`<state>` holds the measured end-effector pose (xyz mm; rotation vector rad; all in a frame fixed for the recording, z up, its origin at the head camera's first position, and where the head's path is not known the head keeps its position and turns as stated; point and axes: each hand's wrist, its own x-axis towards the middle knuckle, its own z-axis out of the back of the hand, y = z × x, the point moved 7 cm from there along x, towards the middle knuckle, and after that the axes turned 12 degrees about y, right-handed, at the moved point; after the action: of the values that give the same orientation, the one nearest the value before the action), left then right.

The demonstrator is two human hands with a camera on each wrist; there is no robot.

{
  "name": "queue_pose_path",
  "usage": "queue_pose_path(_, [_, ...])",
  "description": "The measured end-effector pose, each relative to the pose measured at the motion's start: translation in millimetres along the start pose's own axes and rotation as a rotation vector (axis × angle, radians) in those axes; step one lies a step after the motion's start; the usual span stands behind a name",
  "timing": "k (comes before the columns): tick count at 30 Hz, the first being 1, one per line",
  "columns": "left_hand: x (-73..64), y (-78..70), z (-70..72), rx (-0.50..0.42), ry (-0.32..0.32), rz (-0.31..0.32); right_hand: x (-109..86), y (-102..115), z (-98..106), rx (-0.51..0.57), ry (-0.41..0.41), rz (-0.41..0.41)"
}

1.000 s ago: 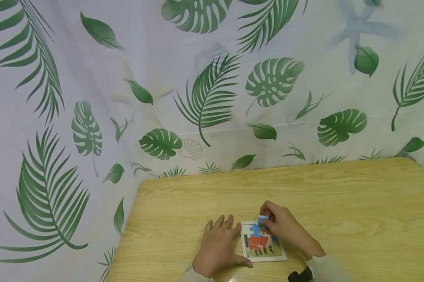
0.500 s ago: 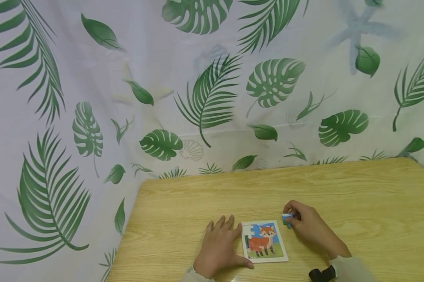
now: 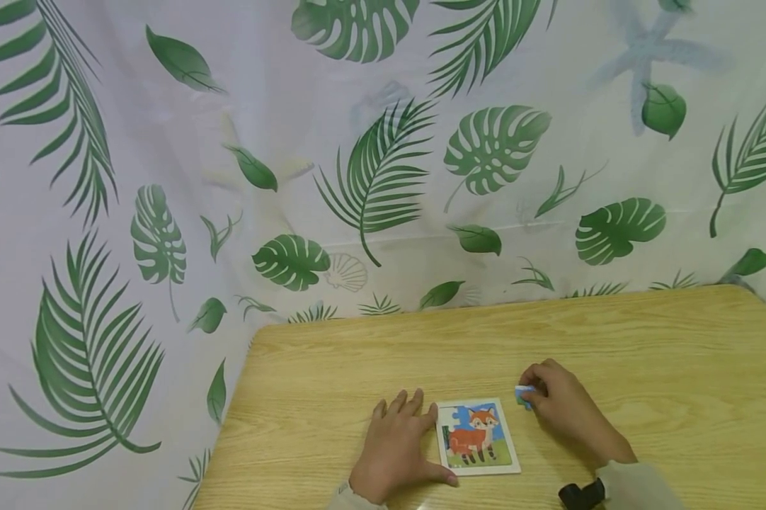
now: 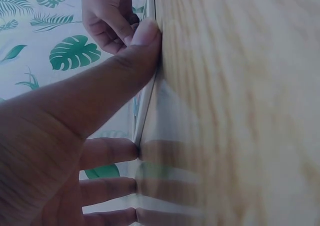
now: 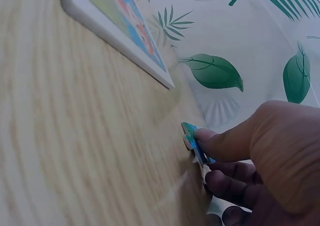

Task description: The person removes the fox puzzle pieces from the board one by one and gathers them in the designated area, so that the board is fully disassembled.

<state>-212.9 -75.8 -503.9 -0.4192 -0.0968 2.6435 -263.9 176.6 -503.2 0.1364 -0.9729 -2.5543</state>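
Observation:
A fox jigsaw puzzle (image 3: 481, 435) in a white square frame lies on the table, its upper left corner showing bare white backing. My left hand (image 3: 393, 446) rests flat with fingers spread, forefinger and thumb against the frame's left side and lower edge. To the right of the frame, my right hand (image 3: 564, 407) pinches a blue and green jigsaw piece (image 3: 524, 397) between thumb and fingers. Seen from the right wrist, the piece (image 5: 195, 143) is tilted up on edge close over the wood, and the frame's white edge (image 5: 120, 48) stands apart from it.
The wood-grain table (image 3: 332, 368) runs back to a white curtain (image 3: 383, 177) printed with green leaves. A dark strap device (image 3: 582, 494) sits at my right wrist, beside a light sleeve (image 3: 638, 487).
My right hand has moved from over the top of the puzzle to its right side, still holding the piece, uncovering the fox's head. The left hand has stayed put.

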Motion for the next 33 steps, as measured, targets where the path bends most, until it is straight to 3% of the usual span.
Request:
queue_pose_path(9, [-0.9, -0.4, 1.7, 0.01, -0.003, -0.005, 3.5, -1.3, -1.4, -0.013, 0.016, -0.009])
queue_pose_path(16, [-1.6, -0.7, 2.0, 0.009, -0.001, -0.005, 4.3, 1.6, 2.3, -0.025, -0.019, -0.01])
queue_pose_path(25, [-1.3, 0.5, 2.1, 0.016, 0.009, -0.003, 16.8, 30.2, -3.4, -0.01, -0.006, 0.044])
queue_pose_path(33, [-0.2, 2.0, 1.0, 0.011, 0.015, -0.004, 29.1, 54.4, -22.2, 0.053, 0.085, 0.097])
